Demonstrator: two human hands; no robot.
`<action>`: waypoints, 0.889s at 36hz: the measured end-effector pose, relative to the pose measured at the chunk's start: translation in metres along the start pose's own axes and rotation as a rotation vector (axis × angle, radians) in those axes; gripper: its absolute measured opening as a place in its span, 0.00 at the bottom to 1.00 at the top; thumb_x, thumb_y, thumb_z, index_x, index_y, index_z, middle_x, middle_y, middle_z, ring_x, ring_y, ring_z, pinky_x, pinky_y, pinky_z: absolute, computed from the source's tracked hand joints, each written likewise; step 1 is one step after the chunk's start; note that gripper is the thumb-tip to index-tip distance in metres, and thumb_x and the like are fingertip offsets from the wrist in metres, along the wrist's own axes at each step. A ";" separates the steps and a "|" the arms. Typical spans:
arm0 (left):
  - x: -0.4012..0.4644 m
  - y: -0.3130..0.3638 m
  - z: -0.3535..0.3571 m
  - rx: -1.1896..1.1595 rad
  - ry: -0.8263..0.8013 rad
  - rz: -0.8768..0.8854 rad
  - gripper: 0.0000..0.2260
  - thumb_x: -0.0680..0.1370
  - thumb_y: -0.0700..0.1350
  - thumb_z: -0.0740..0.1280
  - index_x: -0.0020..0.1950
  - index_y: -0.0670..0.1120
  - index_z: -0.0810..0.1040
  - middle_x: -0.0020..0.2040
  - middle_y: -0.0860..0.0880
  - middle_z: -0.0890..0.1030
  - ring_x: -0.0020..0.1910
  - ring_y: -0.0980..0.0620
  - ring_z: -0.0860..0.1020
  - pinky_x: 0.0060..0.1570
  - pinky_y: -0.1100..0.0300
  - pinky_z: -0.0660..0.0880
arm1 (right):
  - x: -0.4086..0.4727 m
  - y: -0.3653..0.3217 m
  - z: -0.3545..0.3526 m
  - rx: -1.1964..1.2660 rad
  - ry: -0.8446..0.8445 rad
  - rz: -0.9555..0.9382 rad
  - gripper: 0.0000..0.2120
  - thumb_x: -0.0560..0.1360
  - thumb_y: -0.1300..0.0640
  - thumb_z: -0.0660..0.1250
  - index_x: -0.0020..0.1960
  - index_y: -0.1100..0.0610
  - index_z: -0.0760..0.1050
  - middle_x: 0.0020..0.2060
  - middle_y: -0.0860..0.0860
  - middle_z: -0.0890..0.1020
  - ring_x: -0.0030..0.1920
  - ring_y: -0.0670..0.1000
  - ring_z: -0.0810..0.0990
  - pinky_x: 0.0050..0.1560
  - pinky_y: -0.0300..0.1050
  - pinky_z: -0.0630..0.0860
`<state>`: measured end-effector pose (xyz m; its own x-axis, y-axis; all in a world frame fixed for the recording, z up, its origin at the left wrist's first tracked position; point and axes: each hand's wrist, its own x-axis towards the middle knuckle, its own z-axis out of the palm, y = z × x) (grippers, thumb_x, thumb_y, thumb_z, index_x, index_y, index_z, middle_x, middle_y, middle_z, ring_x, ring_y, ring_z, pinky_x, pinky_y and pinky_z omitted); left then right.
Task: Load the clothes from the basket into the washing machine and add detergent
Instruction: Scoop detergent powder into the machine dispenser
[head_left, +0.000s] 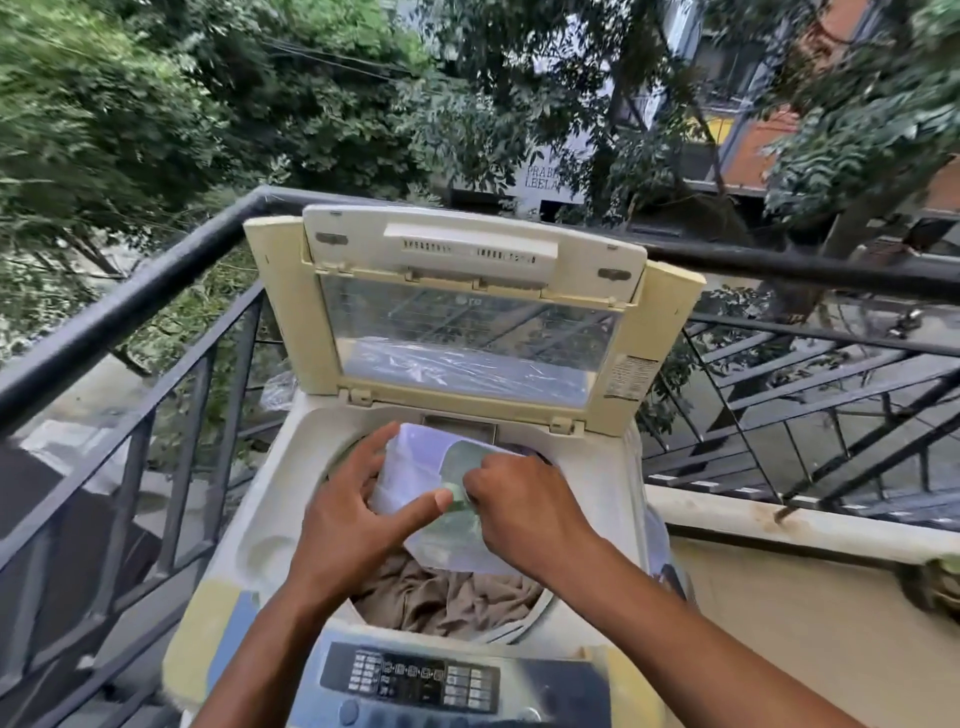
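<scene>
The raised lid (470, 312) of the washing machine (270, 525) bears an inverted LG mark, and over its drum of brown clothes (447, 597) the left hand (348, 525) grips a pale detergent pouch (415, 467), fingers spread, while the right hand (524, 504) pinches its green cap (457, 493).

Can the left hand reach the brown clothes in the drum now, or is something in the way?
Probably not directly: the left hand holds the detergent pouch above the brown clothes, and the pouch covers much of the drum opening.
</scene>
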<state>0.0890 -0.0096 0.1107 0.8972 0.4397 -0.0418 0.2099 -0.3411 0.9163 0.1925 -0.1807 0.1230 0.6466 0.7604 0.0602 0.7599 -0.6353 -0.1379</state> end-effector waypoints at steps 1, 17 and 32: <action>0.001 -0.001 -0.001 0.002 -0.001 -0.003 0.40 0.61 0.70 0.78 0.72 0.69 0.70 0.63 0.69 0.77 0.65 0.65 0.77 0.65 0.52 0.77 | 0.000 -0.002 0.001 0.018 0.004 0.010 0.06 0.67 0.63 0.71 0.39 0.53 0.77 0.33 0.51 0.76 0.33 0.60 0.78 0.29 0.43 0.55; 0.024 -0.025 -0.016 -0.146 -0.047 -0.152 0.38 0.61 0.75 0.76 0.69 0.65 0.75 0.59 0.54 0.86 0.58 0.54 0.84 0.61 0.42 0.80 | -0.004 -0.022 0.002 -0.166 0.070 0.029 0.16 0.60 0.50 0.79 0.38 0.50 0.73 0.26 0.49 0.78 0.29 0.55 0.78 0.32 0.44 0.67; 0.036 -0.026 -0.029 -0.018 -0.060 -0.220 0.37 0.60 0.78 0.73 0.66 0.66 0.76 0.56 0.54 0.87 0.58 0.51 0.84 0.60 0.39 0.80 | 0.008 -0.020 0.013 0.047 0.176 0.031 0.10 0.75 0.64 0.65 0.53 0.54 0.77 0.42 0.51 0.79 0.39 0.58 0.78 0.33 0.53 0.77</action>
<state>0.1049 0.0395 0.0973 0.8525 0.4510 -0.2644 0.3962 -0.2275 0.8895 0.1821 -0.1600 0.1132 0.6743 0.7028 0.2267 0.7383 -0.6478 -0.1877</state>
